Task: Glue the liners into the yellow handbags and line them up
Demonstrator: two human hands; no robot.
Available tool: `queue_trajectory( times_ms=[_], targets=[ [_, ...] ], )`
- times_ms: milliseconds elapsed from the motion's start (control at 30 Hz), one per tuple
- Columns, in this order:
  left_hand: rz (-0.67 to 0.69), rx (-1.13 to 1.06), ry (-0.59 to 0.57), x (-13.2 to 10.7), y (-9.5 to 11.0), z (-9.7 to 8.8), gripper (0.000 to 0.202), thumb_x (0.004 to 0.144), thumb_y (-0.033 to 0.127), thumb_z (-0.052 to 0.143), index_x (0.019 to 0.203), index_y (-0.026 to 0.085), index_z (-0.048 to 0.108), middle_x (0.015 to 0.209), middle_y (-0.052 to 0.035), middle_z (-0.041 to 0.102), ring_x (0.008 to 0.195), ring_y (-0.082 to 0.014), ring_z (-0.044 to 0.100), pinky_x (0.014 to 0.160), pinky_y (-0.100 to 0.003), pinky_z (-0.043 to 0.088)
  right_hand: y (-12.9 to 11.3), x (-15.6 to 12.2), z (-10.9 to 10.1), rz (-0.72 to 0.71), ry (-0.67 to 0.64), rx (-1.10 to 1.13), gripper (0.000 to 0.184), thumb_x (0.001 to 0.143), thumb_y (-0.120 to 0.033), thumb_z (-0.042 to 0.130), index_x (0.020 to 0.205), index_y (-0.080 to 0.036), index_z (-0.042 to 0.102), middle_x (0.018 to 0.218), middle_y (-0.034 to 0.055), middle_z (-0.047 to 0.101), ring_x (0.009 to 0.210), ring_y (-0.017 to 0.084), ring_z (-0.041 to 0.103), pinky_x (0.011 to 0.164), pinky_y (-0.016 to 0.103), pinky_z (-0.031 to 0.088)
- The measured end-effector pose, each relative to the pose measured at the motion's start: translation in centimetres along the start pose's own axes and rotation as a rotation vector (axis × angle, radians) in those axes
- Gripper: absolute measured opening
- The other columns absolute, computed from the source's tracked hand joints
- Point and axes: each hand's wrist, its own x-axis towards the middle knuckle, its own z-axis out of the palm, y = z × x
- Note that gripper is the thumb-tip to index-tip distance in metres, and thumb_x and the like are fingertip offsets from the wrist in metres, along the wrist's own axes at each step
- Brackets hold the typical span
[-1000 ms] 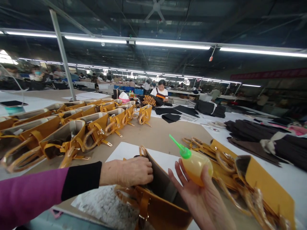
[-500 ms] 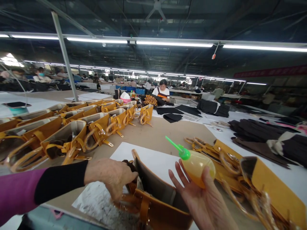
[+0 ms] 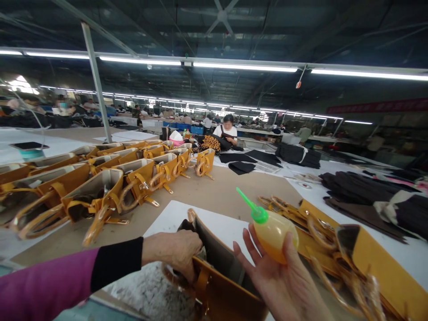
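In front of me a mustard-yellow handbag [image 3: 222, 292] stands with its top open, showing a grey lining. My left hand [image 3: 179, 252] is closed on the bag's left upper edge, with its fingertips hidden behind the side panel. In my right hand [image 3: 281, 281], a squeeze bottle [image 3: 276, 236] of amber liquid rests between thumb and fingers. Its green nozzle [image 3: 245, 198] points up and to the left, above the bag's right side. A white sheet [image 3: 167, 218] lies beneath the bag, its near part smeared grey.
Rows of similar yellow handbags [image 3: 107, 183] fill the left of the table. More yellow bag pieces with handles [image 3: 381, 258] are piled at right. Dark fabric bundles [image 3: 361, 191] lie beyond them. Across the table sits a person [image 3: 225, 131].
My left hand has shifted right and slightly down along the bag's edge, its fingers now more tightly curled. The right hand still holds the bottle, almost unmoved. The view has tilted slightly.
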Motion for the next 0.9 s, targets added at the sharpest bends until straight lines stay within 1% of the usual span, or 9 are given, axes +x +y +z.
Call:
queue_trajectory(
  times_ms=[67,200,267,367,533,633,767,833,900],
  targets=[
    [-0.004,0.017,-0.027,0.2,0.1,-1.1,0.028,0.052,0.041,0.073,0.070,0.020,0.068,0.056,0.0022,0.060,0.051,-0.0137,0.054,0.049,-0.022,0.044,0.3,0.0,0.6,0.033,-0.032,-0.038,0.047,0.054,-0.043,0.085,0.092,-0.023,0.066,0.094,0.0082,0.070,0.091,0.027,0.063,0.082,0.056,0.047],
    [-0.024,0.093,-0.112,0.1,0.4,-3.2,0.028,0.050,0.044,0.073,0.063,0.021,0.067,0.048,0.0019,0.052,0.043,-0.0143,0.048,0.040,-0.024,0.038,1.2,-0.3,1.3,0.094,-0.092,-0.100,0.049,0.051,-0.043,0.086,0.091,-0.021,0.068,0.093,0.0095,0.071,0.089,0.027,0.063,0.083,0.054,0.046],
    [-0.020,0.134,-0.086,-0.1,0.3,-3.6,0.029,0.049,0.046,0.073,0.064,0.021,0.068,0.050,0.0011,0.053,0.043,-0.0150,0.047,0.038,-0.024,0.036,1.7,-0.4,1.4,0.112,-0.101,-0.116,0.048,0.050,-0.043,0.087,0.088,-0.021,0.069,0.093,0.0095,0.071,0.088,0.027,0.063,0.084,0.055,0.045],
    [-0.037,0.188,-0.048,-0.2,0.1,-3.4,0.030,0.048,0.045,0.074,0.066,0.022,0.069,0.052,0.0001,0.054,0.045,-0.0151,0.047,0.040,-0.025,0.038,2.2,0.1,1.2,0.121,-0.096,-0.118,0.042,0.052,-0.042,0.086,0.085,-0.021,0.069,0.091,0.0089,0.071,0.086,0.026,0.064,0.084,0.054,0.046],
    [-0.112,0.201,-0.061,-0.8,-0.2,-2.5,0.026,0.046,0.039,0.076,0.062,0.021,0.067,0.056,-0.0016,0.058,0.054,-0.0186,0.054,0.047,-0.027,0.043,2.5,1.4,1.3,0.135,-0.140,-0.127,0.036,0.060,-0.042,0.082,0.085,-0.020,0.069,0.091,0.0100,0.071,0.088,0.025,0.063,0.084,0.051,0.046],
    [-0.085,0.182,-0.059,-1.2,-0.4,-2.2,0.026,0.046,0.039,0.077,0.060,0.021,0.066,0.061,-0.0023,0.061,0.060,-0.0200,0.056,0.052,-0.028,0.046,2.5,1.9,1.5,0.148,-0.190,-0.140,0.033,0.063,-0.042,0.080,0.086,-0.020,0.069,0.091,0.0089,0.071,0.090,0.025,0.063,0.087,0.052,0.044],
    [-0.041,0.203,-0.027,-1.4,-1.2,-1.5,0.028,0.048,0.041,0.076,0.065,0.021,0.066,0.067,-0.0025,0.064,0.065,-0.0204,0.057,0.057,-0.029,0.047,2.7,2.3,1.1,0.192,-0.214,-0.178,0.032,0.064,-0.041,0.080,0.084,-0.019,0.069,0.089,0.0100,0.071,0.089,0.025,0.063,0.088,0.051,0.043],
    [-0.015,0.214,-0.011,-1.4,-1.7,-1.1,0.029,0.049,0.042,0.076,0.065,0.020,0.066,0.065,-0.0028,0.063,0.064,-0.0202,0.056,0.058,-0.029,0.046,2.8,2.4,0.9,0.185,-0.201,-0.178,0.033,0.063,-0.040,0.081,0.085,-0.019,0.070,0.090,0.0108,0.071,0.088,0.026,0.063,0.088,0.052,0.043],
    [0.038,0.208,0.050,-1.5,-2.1,-0.8,0.030,0.048,0.044,0.077,0.063,0.020,0.066,0.060,-0.0025,0.062,0.061,-0.0195,0.055,0.059,-0.029,0.046,2.9,2.4,0.6,0.164,-0.193,-0.166,0.032,0.063,-0.040,0.081,0.085,-0.019,0.070,0.092,0.0111,0.071,0.088,0.026,0.063,0.088,0.054,0.043]
  ],
)
